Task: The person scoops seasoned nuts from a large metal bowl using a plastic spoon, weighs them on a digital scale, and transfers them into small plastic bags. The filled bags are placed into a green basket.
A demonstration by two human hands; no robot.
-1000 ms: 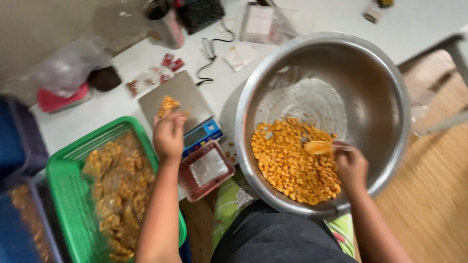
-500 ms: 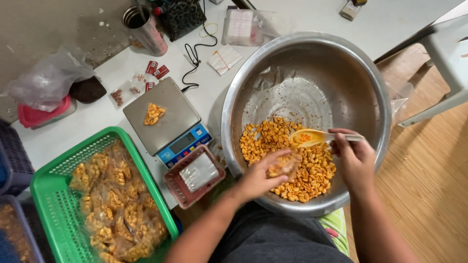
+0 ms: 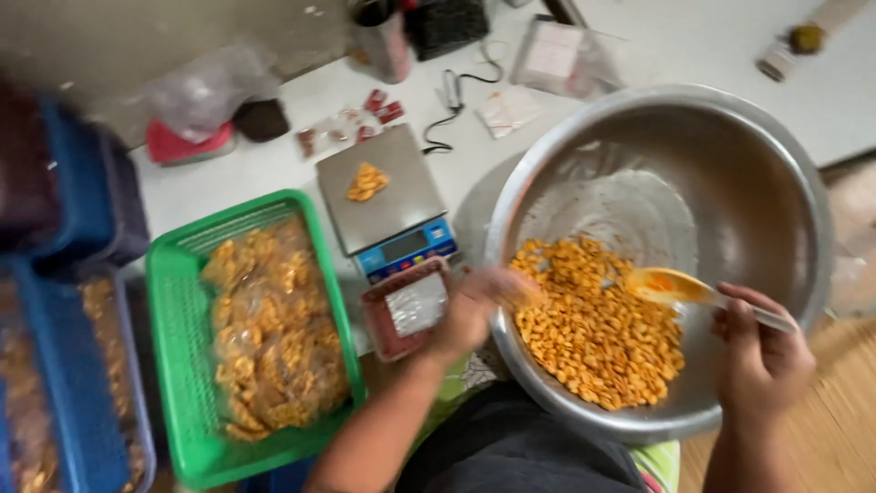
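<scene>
1. Head view, hands: the left hand (image 3: 479,306) sits at the near-left rim of the steel bowl (image 3: 776,183), fingers curled over the edge of the snack pile; motion blur hides whether they pinch any pieces, so I cannot tell if they hold something. The right hand (image 3: 762,356) has its fingers clenched round the handle of a yellow scoop (image 3: 671,286), whose cup hangs just above the snacks (image 3: 598,333) heaped in the bowl's near half.

2. Head view, risks:
 - The bowl juts past the tabletop (image 3: 274,169) edge toward the person's lap; as I judge it, a push on the rim could tip it and spill the snacks.
 - The scoop is held by the handle's far end, so a loaded cup could tilt and drop pieces onto the floor.
 - The small pile (image 3: 367,182) on the scale (image 3: 383,203) lies near the plate's back edge; a hand brushing past could knock pieces off.
 - The black cable (image 3: 452,100) lies just behind the scale and could snag.

3. Head view, packages:
 - A green basket (image 3: 173,274) left of the scale is full of clear bags of snacks (image 3: 274,329).
 - A red tray (image 3: 406,310) holding a clear packet stands between basket and bowl.
 - Small red sachets (image 3: 379,105) lie behind the scale; clear packets (image 3: 557,55) lie farther back.
 - Blue crates (image 3: 73,383) at far left hold more bagged snacks, blurred.
 - A crumpled clear bag (image 3: 196,91) rests over a pink dish at back left.
</scene>
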